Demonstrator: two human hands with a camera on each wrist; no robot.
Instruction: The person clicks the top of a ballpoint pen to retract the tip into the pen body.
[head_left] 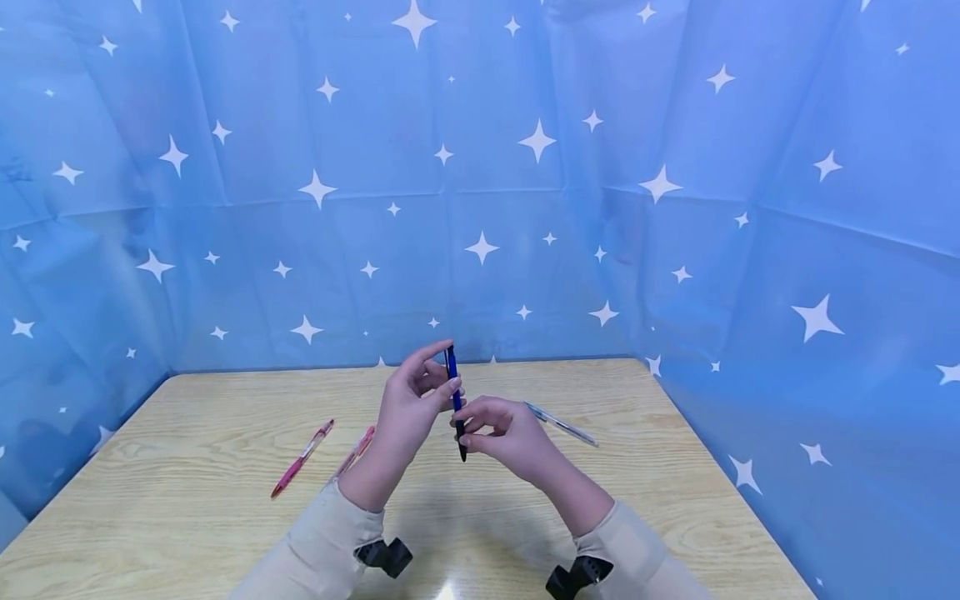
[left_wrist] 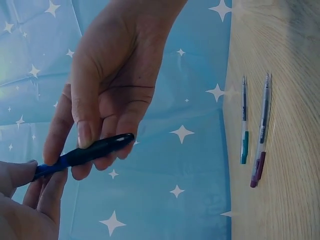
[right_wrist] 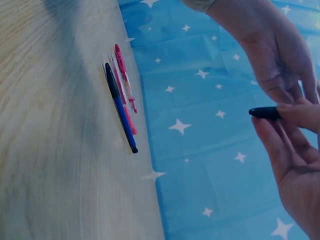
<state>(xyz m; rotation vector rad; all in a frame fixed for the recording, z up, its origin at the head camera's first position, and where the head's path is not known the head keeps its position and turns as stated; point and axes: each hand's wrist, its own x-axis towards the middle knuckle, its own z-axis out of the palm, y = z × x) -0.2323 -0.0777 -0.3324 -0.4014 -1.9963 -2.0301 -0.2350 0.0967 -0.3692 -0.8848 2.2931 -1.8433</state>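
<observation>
Both hands hold a blue pen (head_left: 452, 364) with a black grip, nearly upright above the table, its pointed black end down. My left hand (head_left: 405, 404) pinches the upper barrel, with its index fingertip at the top end. Lower down, my right hand (head_left: 513, 437) pinches the black grip between thumb and fingers. In the left wrist view the right hand (left_wrist: 115, 85) lies across the pen's dark grip (left_wrist: 97, 151), and the left hand (left_wrist: 27, 210) is partly cut off. The right wrist view shows just the black end of the pen (right_wrist: 265, 113).
A wooden table (head_left: 187, 467) stands before a blue star-patterned curtain (head_left: 480, 167). Left lie a red pen (head_left: 302, 458) and a pink pen (head_left: 360, 446); another blue pen (right_wrist: 122, 110) lies beside them. On the right are a green-ended pen (left_wrist: 244, 120) and a maroon-ended pen (left_wrist: 263, 130).
</observation>
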